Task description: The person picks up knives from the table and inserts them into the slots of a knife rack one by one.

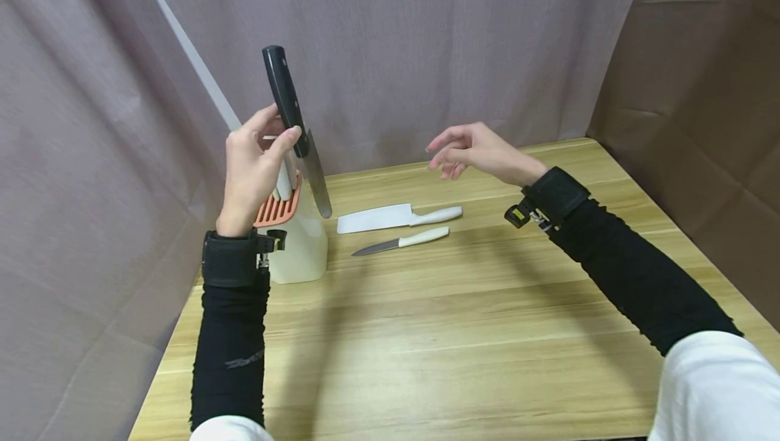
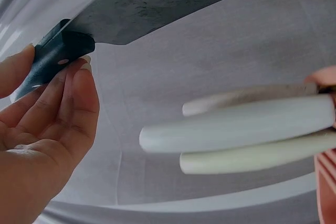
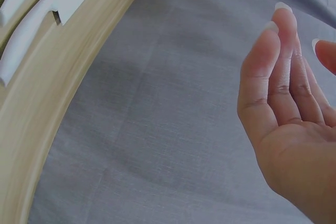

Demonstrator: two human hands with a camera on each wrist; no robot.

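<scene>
The left hand (image 1: 252, 170) pinches a black-handled knife (image 1: 292, 122) above the knife block (image 1: 295, 244); the right hand (image 1: 475, 151) hovers relaxed, holding nothing, over a white cleaver (image 1: 396, 216) and a paring knife (image 1: 402, 240) on the table (image 1: 463, 332).

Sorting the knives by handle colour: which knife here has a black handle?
The knife pinched in the left hand, blade down above the knife block. The two knives on the table have white handles.

The left hand (image 1: 252, 166) is raised upright on a vertical forearm, with thumb and fingers (image 2: 73, 95) curled in a pinch. The right hand (image 1: 472, 151) is held in the air, palm turned inward, fingers (image 3: 281, 66) relaxed and nearly straight. Both forearms are covered by black sleeves with wrist straps
</scene>
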